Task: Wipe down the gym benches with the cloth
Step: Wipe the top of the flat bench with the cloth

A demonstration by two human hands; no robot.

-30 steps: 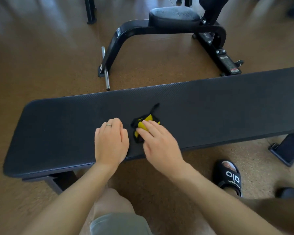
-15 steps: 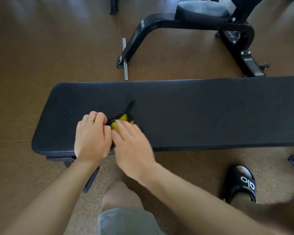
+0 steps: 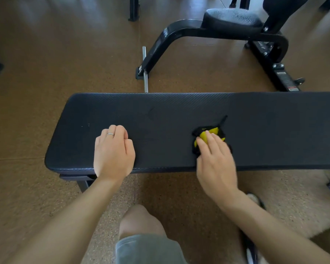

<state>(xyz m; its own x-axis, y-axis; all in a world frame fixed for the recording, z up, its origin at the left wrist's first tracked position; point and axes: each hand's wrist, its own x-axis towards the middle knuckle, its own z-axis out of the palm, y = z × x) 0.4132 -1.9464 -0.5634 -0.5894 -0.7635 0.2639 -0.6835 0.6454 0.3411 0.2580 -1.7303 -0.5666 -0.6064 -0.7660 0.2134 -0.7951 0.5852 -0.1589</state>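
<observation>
On the black padded tabletop [image 3: 179, 111] of the flat gym bench, seen from the head camera, the black and yellow cloth [image 3: 211, 133] lies crumpled under the right hand [image 3: 216, 161], near the front edge and a little right of the middle. The fingers [image 3: 211, 141] of this hand are straight and close together and they press the cloth flat; they do not pinch it. The long axis of the pad runs from left to right, so I judge the next stroke will go along it, and much unwiped surface is on the right side of the cloth. The left hand [image 3: 113, 151] rests on the pad well apart from the cloth, with its fingers curled under and holding nothing. Compared with half a second ago, the right hand and the cloth have slid to the right, away from the left hand, which they almost touched then.
</observation>
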